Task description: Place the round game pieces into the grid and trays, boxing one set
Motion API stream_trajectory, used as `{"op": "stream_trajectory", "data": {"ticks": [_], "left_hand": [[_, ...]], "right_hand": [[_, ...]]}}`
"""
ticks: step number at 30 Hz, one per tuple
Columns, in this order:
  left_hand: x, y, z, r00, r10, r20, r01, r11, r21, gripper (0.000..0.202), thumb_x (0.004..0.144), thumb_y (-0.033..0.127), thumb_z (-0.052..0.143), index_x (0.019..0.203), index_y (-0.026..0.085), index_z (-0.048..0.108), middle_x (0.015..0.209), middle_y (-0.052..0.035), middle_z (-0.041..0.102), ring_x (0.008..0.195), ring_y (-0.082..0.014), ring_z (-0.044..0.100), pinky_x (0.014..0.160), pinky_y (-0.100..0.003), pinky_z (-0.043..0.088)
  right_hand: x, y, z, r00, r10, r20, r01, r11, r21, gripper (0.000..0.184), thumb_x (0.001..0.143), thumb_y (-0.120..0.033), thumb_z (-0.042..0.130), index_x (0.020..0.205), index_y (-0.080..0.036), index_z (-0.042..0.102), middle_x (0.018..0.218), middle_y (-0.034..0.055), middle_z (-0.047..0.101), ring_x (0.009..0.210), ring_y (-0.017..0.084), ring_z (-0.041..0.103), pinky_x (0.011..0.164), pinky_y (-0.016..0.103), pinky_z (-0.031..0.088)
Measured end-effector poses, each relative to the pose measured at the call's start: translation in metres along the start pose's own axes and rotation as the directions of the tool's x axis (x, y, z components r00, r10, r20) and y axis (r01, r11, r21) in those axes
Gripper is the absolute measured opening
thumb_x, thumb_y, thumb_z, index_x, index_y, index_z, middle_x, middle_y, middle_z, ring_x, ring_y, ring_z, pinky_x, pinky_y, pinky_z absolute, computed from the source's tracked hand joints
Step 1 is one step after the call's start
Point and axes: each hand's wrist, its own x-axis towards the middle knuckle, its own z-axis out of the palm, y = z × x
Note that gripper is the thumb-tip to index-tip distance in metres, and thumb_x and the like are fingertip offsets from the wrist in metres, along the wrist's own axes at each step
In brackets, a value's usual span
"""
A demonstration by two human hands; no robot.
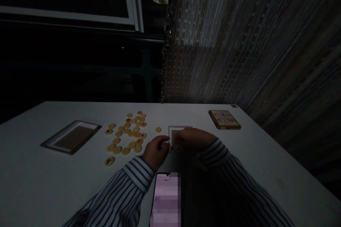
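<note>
A small open box tray [173, 135] lies between my hands, with several round Chinese chess pieces [172, 148] along its near end. My left hand [156, 151] is at the tray's left side, its thumb and forefinger curled against the rim. Over the tray's right part is my right hand [195, 139], with closed fingers pointing down into it. Whatever those fingertips hold is hidden. To the left, several loose pale chess pieces [131, 133] are spread on the white table, some showing red or black characters. One single piece [158, 129] sits apart, just beyond my left hand.
On the left lies an open box lid or tray [76, 136]. A closed printed box [224, 119] rests at the far right. A lit phone [165, 198] lies near me, below my hands. Behind the table [255, 173] hangs a string curtain [213, 42]; the room is dim.
</note>
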Motion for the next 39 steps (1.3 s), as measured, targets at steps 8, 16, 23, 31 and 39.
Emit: {"op": "stream_trajectory", "data": {"ticks": [8, 16, 23, 31, 39], "left_hand": [[0.0, 0.004, -0.001, 1.0, -0.003, -0.019, 0.003, 1.0, 0.0, 0.024, 0.071, 0.021, 0.048, 0.091, 0.015, 0.061, 0.083, -0.0057, 0.066, 0.072, -0.0146, 0.061, 0.069, -0.027, 0.048], [-0.001, 0.006, -0.003, 1.0, -0.014, -0.004, 0.014, 1.0, 0.013, 0.025, 0.071, 0.022, 0.048, 0.091, 0.014, 0.061, 0.081, -0.0057, 0.066, 0.07, -0.0146, 0.06, 0.066, -0.027, 0.048], [0.0, 0.006, -0.002, 1.0, 0.0, -0.003, 0.0, 0.999, 0.039, 0.025, 0.071, 0.021, 0.048, 0.091, 0.015, 0.062, 0.079, -0.0048, 0.066, 0.068, -0.0137, 0.06, 0.064, -0.025, 0.048], [-0.001, 0.005, -0.001, 1.0, 0.007, -0.013, -0.006, 0.999, 0.046, 0.025, 0.071, 0.02, 0.049, 0.092, 0.015, 0.062, 0.077, -0.0045, 0.066, 0.065, -0.0133, 0.059, 0.061, -0.025, 0.048], [-0.002, 0.003, -0.002, 1.0, 0.003, -0.008, -0.003, 1.0, 0.019, 0.026, 0.07, 0.02, 0.05, 0.092, 0.016, 0.062, 0.073, -0.0026, 0.064, 0.064, -0.013, 0.059, 0.06, -0.024, 0.047]], "right_hand": [[-0.001, -0.003, -0.003, 0.999, -0.026, 0.021, 0.026, 0.999, -0.03, 0.023, 0.076, -0.026, 0.044, 0.086, -0.021, 0.065, 0.082, 0.0054, 0.066, 0.07, 0.016, 0.058, 0.056, 0.023, 0.035], [-0.005, 0.001, -0.007, 0.997, 0.07, 0.03, -0.069, 0.996, -0.049, 0.024, 0.072, -0.024, 0.045, 0.083, -0.018, 0.065, 0.083, 0.0073, 0.066, 0.07, 0.016, 0.058, 0.052, 0.022, 0.033], [-0.008, -0.001, -0.011, 0.988, 0.137, 0.068, -0.135, 0.99, -0.043, 0.027, 0.069, -0.022, 0.044, 0.084, -0.017, 0.066, 0.086, 0.0094, 0.066, 0.07, 0.017, 0.059, 0.053, 0.023, 0.035], [-0.008, -0.001, -0.013, 0.985, 0.142, 0.099, -0.14, 0.99, -0.026, 0.029, 0.072, -0.022, 0.044, 0.09, -0.016, 0.066, 0.09, 0.0104, 0.066, 0.074, 0.016, 0.059, 0.057, 0.022, 0.036], [-0.015, 0.003, -0.018, 0.97, 0.225, 0.094, -0.223, 0.974, -0.03, 0.032, 0.074, -0.024, 0.04, 0.09, -0.016, 0.066, 0.089, 0.0116, 0.066, 0.07, 0.017, 0.06, 0.055, 0.023, 0.038]]}}
